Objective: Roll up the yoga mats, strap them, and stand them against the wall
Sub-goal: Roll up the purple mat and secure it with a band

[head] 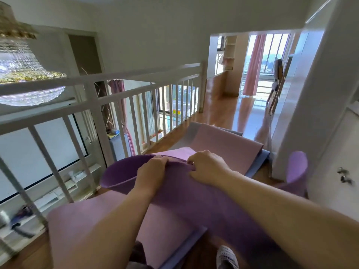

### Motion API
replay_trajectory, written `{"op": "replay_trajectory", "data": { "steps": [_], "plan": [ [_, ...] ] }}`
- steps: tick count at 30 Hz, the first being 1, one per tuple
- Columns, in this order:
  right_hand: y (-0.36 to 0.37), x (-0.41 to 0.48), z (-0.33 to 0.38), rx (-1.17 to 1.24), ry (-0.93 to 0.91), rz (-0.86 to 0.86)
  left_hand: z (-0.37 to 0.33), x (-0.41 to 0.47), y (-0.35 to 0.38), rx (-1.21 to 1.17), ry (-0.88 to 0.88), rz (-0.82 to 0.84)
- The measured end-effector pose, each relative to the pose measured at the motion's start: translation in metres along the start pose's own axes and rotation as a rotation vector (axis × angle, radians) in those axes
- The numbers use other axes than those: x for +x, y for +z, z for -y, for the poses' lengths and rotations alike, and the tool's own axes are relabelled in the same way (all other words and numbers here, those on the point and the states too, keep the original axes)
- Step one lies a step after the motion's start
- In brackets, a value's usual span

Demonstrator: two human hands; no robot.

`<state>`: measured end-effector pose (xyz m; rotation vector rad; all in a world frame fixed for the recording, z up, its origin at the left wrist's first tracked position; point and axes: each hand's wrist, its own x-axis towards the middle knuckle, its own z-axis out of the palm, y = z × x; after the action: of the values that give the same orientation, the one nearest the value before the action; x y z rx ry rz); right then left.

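Mats, three counted by colour: a pink mat (101,220) lies flat along the floor, running from the near edge of the view to a raised far end; a purple mat (194,200) is lifted above it and crosses it at a slant, its right end curling upward near the white wall; a blue-grey mat (256,165) lies under the pink one, showing only as strips along its edges. Hands, two: the left hand (153,171) and the right hand (207,167) sit close together on the purple mat's upper edge, fingers of both curled over it and grasping it. One foot in a white mesh shoe (227,257) stands beside the mats. The surface is a glossy wooden floor (219,111) on an upper landing; one white railing (93,105) runs along the left side, with one crystal chandelier (23,70) hanging beyond it; two pink curtains show, one (252,65) at the far window, one (118,90) below; a white door (334,152) stands at the right.
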<state>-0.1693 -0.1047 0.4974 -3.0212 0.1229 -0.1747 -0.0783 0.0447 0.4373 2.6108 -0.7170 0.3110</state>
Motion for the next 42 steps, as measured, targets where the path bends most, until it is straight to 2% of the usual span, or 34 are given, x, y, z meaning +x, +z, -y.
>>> {"op": "replay_trajectory", "data": {
  "steps": [4, 6, 8, 10, 12, 14, 15, 17, 20, 21, 23, 26, 29, 31, 34, 38, 42],
  "plan": [
    [-0.04, -0.017, -0.024, -0.257, 0.115, 0.357, 0.016, 0.002, -0.001, -0.011, -0.144, -0.048],
    [-0.059, -0.025, -0.038, -0.37, 0.181, 0.425, 0.017, 0.001, -0.002, -0.016, -0.185, -0.042],
    [-0.072, -0.031, -0.05, -0.477, 0.229, 0.393, 0.017, -0.003, -0.004, -0.044, -0.245, -0.034],
    [-0.079, -0.039, -0.059, -0.496, 0.223, 0.262, 0.02, -0.005, -0.005, 0.005, -0.275, 0.018],
    [-0.079, -0.043, -0.063, -0.476, 0.162, 0.058, 0.014, -0.003, -0.013, 0.063, -0.233, 0.187],
    [-0.077, -0.045, -0.061, -0.46, 0.098, -0.047, -0.007, 0.002, -0.025, 0.009, -0.072, 0.379],
    [-0.075, -0.045, -0.056, -0.446, 0.056, -0.065, -0.025, 0.002, -0.033, -0.048, 0.034, 0.413],
    [-0.069, -0.042, -0.04, -0.394, -0.114, -0.125, -0.06, 0.0, -0.043, -0.207, 0.172, 0.4],
    [-0.053, -0.037, -0.03, -0.252, -0.521, -0.413, -0.087, -0.01, -0.046, -0.332, 0.26, 0.281],
    [-0.047, -0.037, -0.031, -0.241, -0.613, -0.51, -0.085, -0.015, -0.046, -0.322, 0.286, 0.248],
    [-0.03, -0.036, -0.044, -0.189, -0.695, -0.578, -0.075, -0.025, -0.048, -0.308, 0.323, 0.204],
    [-0.015, -0.038, -0.057, 0.077, -0.501, -0.468, -0.063, -0.037, -0.057, -0.279, 0.346, 0.202],
    [-0.003, -0.032, -0.057, 0.338, -0.234, -0.228, -0.057, -0.048, -0.074, -0.314, 0.366, 0.271],
    [0.006, -0.026, -0.057, 0.375, -0.197, -0.114, -0.054, -0.055, -0.084, -0.295, 0.39, 0.316],
    [0.022, -0.02, -0.05, 0.486, -0.199, 0.039, -0.042, -0.061, -0.09, -0.244, 0.369, 0.299],
    [0.031, -0.021, -0.044, 0.379, -0.133, 0.305, -0.018, -0.071, -0.097, -0.273, 0.253, 0.307],
    [0.039, -0.03, -0.039, 0.234, -0.101, 0.379, -0.004, -0.081, -0.104, -0.218, 0.19, 0.292]
  ]
}}
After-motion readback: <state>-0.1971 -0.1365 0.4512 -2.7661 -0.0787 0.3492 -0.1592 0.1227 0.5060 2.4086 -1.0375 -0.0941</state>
